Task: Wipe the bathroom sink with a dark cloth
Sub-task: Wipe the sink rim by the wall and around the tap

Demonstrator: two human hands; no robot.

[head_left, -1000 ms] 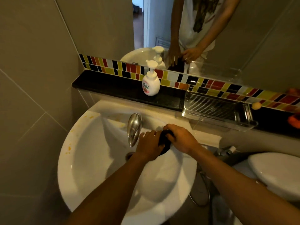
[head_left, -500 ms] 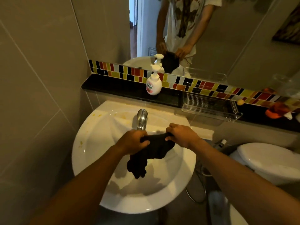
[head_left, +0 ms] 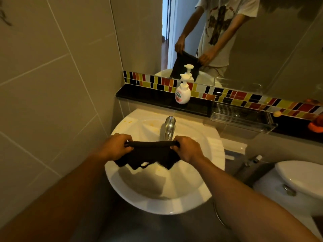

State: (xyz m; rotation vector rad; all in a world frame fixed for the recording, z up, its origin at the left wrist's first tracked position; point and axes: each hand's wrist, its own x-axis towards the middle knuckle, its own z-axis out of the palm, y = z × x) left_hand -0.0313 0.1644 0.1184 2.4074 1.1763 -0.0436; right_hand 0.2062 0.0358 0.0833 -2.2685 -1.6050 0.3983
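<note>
— What have you got in your hands?

— The dark cloth (head_left: 151, 154). My left hand (head_left: 117, 147) is clenched on its left top corner and my right hand (head_left: 187, 148) is clenched on the right one, so the top edge runs taut between my fists. The rest hangs loose, its ragged lower hem dangling above the basin without touching it, as far as I can tell.

— And where is that over the sink?

— Over the middle of the white sink (head_left: 157, 205), just in front of the chrome faucet (head_left: 169, 127), which stands at the back rim. The cloth's shadow falls on the near slope of the bowl.

— Is the sink dirty?

— There are yellowish marks on the back left of the rim and a smear in the bowl behind the faucet. A small yellow spot shows just under the cloth's hem.

— What else is around?

— Behind the sink runs a black ledge (head_left: 148, 96) with a soap pump bottle (head_left: 182, 92) on it, near its back edge, against the strip of coloured tiles. Further right on the ledge sits a clear plastic tray (head_left: 243, 119). The toilet tank lid (head_left: 300, 179) is to my right, beside the sink. The mirror (head_left: 262, 41) above the ledge shows the cloth spread between my hands.
</note>
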